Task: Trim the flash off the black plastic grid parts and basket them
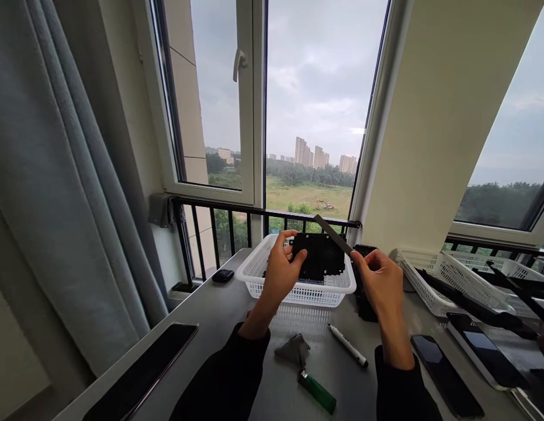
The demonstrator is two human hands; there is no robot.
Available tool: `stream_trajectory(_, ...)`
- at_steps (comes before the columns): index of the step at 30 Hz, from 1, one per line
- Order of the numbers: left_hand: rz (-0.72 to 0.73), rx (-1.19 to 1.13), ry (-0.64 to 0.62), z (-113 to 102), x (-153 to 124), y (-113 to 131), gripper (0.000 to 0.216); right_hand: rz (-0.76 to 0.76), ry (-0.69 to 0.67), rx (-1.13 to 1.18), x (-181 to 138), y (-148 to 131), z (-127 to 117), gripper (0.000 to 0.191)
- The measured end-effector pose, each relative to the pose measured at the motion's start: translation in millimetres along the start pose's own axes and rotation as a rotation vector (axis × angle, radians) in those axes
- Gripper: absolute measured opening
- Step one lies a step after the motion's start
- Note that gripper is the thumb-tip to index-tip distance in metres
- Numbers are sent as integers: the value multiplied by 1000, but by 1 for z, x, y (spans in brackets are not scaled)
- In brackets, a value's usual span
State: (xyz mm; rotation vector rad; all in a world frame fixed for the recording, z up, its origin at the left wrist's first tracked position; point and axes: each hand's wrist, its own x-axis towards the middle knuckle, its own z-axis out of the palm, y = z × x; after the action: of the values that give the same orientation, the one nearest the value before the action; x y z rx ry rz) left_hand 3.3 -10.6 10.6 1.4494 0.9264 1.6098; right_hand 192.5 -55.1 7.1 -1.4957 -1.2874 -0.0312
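Observation:
My left hand (280,272) is closed on a flat black plastic part (319,254) with a notched edge, thumb across its face. Pinched between the thumb and fingers of my right hand (381,283) is a narrow flat grey strip (331,232), which slants up to the left across the part's upper right corner. Whether strip and part touch, I cannot tell. Behind and below both hands stands a white plastic basket (293,295), with more dark pieces partly hidden inside. A dark textured object (363,298) lies beside the basket, partly behind my right hand.
On the grey table (228,351) lie a marker (348,346), a green-handled tool (318,392), a crumpled grey piece (293,349), a phone (447,374) and a large dark screen (144,368). White baskets (433,298) with long black parts stand at right. A window is ahead.

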Motion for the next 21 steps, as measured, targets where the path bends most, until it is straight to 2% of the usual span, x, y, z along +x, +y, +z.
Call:
stream_trajectory(5,41,6,0,4,-2,1,45,-70,-116,23,-8,-9,10,53)
stream_trajectory(8,31,15,10,1,-2,3,44,-33,-81,-10,-4,5,13,52)
stream_trajectory(12,37,65,71,-4,-1,2,42,45,15,6,2,11,4,55)
stream_trajectory(14,38,42,57,-4,0,1,42,45,-6,49,1,4,0,55)
stream_trajectory(18,56,-24,11,-1,-3,6,40,-12,-137,105,-5,-6,5,55)
stream_trajectory(21,62,-43,27,-2,-5,12,40,-21,-96,85,-3,3,7,53)
